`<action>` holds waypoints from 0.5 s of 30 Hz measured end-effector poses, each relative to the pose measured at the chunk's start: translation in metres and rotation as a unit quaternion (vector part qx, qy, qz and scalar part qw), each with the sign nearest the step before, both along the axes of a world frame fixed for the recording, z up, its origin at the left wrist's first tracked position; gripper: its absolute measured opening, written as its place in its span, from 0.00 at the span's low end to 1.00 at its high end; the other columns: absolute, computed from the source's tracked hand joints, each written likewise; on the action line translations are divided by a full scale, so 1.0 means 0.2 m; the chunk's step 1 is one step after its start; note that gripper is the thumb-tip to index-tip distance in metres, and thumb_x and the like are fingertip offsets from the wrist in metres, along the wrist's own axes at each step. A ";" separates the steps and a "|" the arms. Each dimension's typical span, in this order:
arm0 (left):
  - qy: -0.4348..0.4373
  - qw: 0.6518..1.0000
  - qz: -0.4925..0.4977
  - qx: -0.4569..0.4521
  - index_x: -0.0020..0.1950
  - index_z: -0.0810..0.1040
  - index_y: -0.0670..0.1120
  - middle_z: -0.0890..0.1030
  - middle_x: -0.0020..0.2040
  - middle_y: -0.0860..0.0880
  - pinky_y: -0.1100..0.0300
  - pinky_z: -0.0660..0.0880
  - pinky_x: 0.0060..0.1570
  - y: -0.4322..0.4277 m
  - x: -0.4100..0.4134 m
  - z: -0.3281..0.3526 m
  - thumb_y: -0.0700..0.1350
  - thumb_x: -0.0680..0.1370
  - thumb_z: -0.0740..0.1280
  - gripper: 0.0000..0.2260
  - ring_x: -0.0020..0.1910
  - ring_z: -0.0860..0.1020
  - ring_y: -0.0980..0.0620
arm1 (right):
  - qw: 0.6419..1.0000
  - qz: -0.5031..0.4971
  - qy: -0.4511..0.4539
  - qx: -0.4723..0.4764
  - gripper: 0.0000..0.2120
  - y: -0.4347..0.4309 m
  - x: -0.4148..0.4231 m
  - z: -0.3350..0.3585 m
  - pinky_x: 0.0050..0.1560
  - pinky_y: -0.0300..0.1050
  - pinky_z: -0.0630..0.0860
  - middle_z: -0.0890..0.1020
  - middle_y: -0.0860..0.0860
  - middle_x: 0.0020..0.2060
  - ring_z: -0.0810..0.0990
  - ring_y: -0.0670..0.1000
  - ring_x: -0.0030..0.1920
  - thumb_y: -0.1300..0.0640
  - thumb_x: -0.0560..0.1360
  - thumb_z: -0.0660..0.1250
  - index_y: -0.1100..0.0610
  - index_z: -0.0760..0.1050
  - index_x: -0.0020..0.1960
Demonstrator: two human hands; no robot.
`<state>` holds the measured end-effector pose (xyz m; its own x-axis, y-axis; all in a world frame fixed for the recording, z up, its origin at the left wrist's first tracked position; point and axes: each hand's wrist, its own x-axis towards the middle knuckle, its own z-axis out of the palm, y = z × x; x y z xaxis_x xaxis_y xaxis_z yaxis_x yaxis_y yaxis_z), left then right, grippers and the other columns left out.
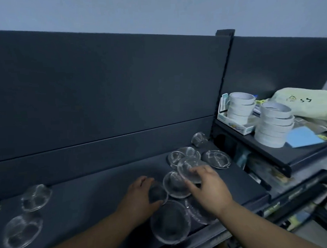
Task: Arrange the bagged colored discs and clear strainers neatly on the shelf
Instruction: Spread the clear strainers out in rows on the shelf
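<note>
Dark shelf (90, 192) lies bare mid-span between two left strainers (35, 197) and the right cluster (215, 159), whose front strainer (170, 223) sits at the front edge. Left hand (141, 196) curls round a small strainer (158, 195). Right hand (208, 189) pinches a raised strainer (188, 168).

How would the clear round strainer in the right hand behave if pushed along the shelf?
The clear round strainer is probably light: the right hand holds it tilted by its rim. It seems stiff, keeping its dish shape. Laid flat on the smooth dark shelf, it would likely slide, not roll.
</note>
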<state>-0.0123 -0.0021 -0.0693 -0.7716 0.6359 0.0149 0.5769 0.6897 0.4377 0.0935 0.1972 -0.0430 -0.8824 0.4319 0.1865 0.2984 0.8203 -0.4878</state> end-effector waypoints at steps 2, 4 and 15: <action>-0.024 0.999 0.022 -0.024 0.75 0.60 0.51 0.63 0.72 0.51 0.59 0.64 0.69 0.13 -0.02 -0.01 0.59 0.71 0.69 0.36 0.70 0.65 0.51 | 1.000 -0.005 0.007 -0.007 0.19 0.15 -0.01 -0.01 0.59 0.45 0.73 0.74 0.45 0.58 0.74 0.49 0.59 0.40 0.74 0.65 0.48 0.74 0.61; -0.050 0.997 0.046 -0.044 0.73 0.62 0.50 0.67 0.71 0.49 0.60 0.67 0.66 0.21 -0.05 -0.01 0.56 0.70 0.70 0.34 0.68 0.68 0.51 | 1.000 -0.006 0.005 -0.026 0.19 0.28 -0.02 -0.01 0.57 0.45 0.74 0.75 0.46 0.58 0.76 0.48 0.57 0.40 0.74 0.65 0.48 0.75 0.61; -0.032 0.984 0.167 -0.051 0.65 0.73 0.51 0.75 0.60 0.47 0.64 0.71 0.58 0.37 -0.21 0.06 0.50 0.70 0.69 0.23 0.60 0.75 0.49 | 0.997 0.026 0.024 -0.067 0.18 0.58 -0.30 -0.01 0.52 0.37 0.68 0.76 0.47 0.58 0.76 0.47 0.55 0.45 0.74 0.68 0.50 0.75 0.61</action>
<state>-0.0533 0.0722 -0.0575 -0.9349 0.3429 -0.0917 0.2842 0.8780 0.3851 0.0339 0.3137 -0.0451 -0.8958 0.4094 0.1730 0.2302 0.7604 -0.6073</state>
